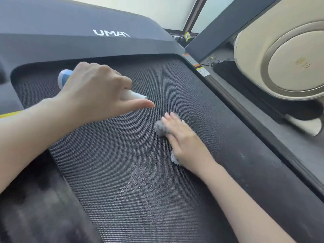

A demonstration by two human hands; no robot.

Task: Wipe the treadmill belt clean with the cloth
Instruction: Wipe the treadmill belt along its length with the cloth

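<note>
Grey and fluffy, the cloth lies bunched on the treadmill belt, a little right of the belt's middle, and most of it is hidden under our right hand. That hand lies flat on top of it, palm down, fingers stretched forward and close together, pressing the cloth against the belt; tufts of it show past the fingertips, at the hand's left edge and again near the wrist. The grip here is a flat press rather than a pinch.

Our left hand hovers above the belt's far left part, closed around a small spray bottle. The bottle lies nearly level in the fist, its blue-and-white body sticking out behind the hand and its white nozzle pointing right, toward the belt's middle. The thumb reaches out straight beneath the nozzle. We cannot tell whether a finger rests on the pump.

The belt is black with a fine woven texture, and a paler, speckled patch shows on it just nearer to us than the cloth. Beyond the belt rises the dark motor cover with white lettering. To the right, past the side rail, stands a cream-coloured machine with a round metal-rimmed panel.
</note>
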